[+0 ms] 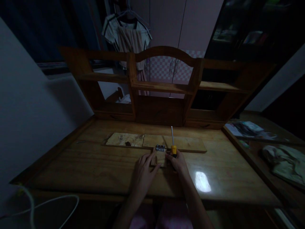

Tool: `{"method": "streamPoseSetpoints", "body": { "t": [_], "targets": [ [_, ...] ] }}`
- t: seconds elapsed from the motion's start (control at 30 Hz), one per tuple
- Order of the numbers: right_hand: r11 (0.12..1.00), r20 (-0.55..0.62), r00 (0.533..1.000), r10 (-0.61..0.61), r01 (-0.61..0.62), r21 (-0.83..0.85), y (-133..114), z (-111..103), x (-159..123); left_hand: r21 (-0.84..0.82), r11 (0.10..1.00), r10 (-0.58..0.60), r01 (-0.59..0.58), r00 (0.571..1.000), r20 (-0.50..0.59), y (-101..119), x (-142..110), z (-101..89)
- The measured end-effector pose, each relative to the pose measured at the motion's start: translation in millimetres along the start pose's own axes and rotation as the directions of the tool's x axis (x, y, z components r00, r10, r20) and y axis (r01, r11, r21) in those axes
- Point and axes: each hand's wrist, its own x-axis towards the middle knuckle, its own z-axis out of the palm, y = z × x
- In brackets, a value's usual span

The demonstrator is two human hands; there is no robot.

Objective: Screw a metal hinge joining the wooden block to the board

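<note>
A small wooden block [161, 158] lies on the desk, with a metal hinge [160, 148] at its far edge. My left hand [145, 166] is closed on the block's left side, its thumb along the near edge. In my right hand [179, 161] is a screwdriver [174, 149] with a yellow and black handle; its shaft points up and away from me. Fingers of that same hand touch the block's right side. Just beyond the block lies a long wooden board [152, 141], its left part rough and stained.
The wooden desk [95, 168] carries a shelf unit [162, 86] along its back. A small thin object [81, 142] lies at the left. White cable [54, 198] loops at the front left. Cloth [286, 162] rests on a lower surface at the right.
</note>
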Motion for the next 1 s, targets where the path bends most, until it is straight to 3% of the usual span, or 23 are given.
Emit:
{"method": "streamPoseSetpoints", "body": {
  "t": [0.7,1.0],
  "targets": [
    [0.982,-0.18,0.972,-0.152,0.128,-0.141,-6.0,6.3,-27.6,0.038,0.998,0.043,-0.044,0.999,0.022,-10.6,1.5,7.8],
    [0.979,-0.225,0.959,-0.173,0.142,-0.148,-6.4,3.3,-34.6,0.025,0.999,0.029,-0.03,0.999,0.022,-1.9,0.7,2.5]
  ]
}}
